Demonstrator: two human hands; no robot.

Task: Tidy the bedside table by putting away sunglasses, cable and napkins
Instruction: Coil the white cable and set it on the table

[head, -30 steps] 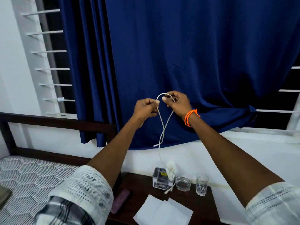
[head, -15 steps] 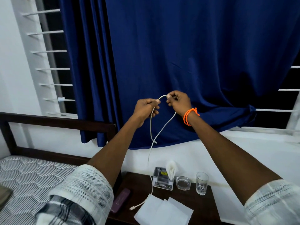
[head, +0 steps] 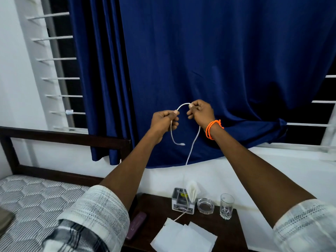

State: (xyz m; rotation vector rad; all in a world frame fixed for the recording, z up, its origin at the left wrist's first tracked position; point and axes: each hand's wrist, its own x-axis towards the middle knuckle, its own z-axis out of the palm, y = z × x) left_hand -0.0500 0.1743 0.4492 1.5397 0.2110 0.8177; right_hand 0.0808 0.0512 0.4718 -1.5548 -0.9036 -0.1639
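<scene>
Left hand (head: 164,122) and right hand (head: 199,113) both pinch the cable (head: 195,140); risk: its dangling tail drags napkins (head: 183,237) off the counter's (head: 158,206) front edge.

Both hands are raised before the dark blue curtain (head: 209,60). The left hand (head: 163,122) and right hand (head: 200,112) each pinch the thin white cable (head: 193,142), which trails down to white paper napkins (head: 183,237) at the dark wooden table (head: 227,233)'s front edge.

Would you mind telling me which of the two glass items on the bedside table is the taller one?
The drinking glass, standing upright at the table's right end, is taller. The glass ashtray just left of it is low and round.
</scene>
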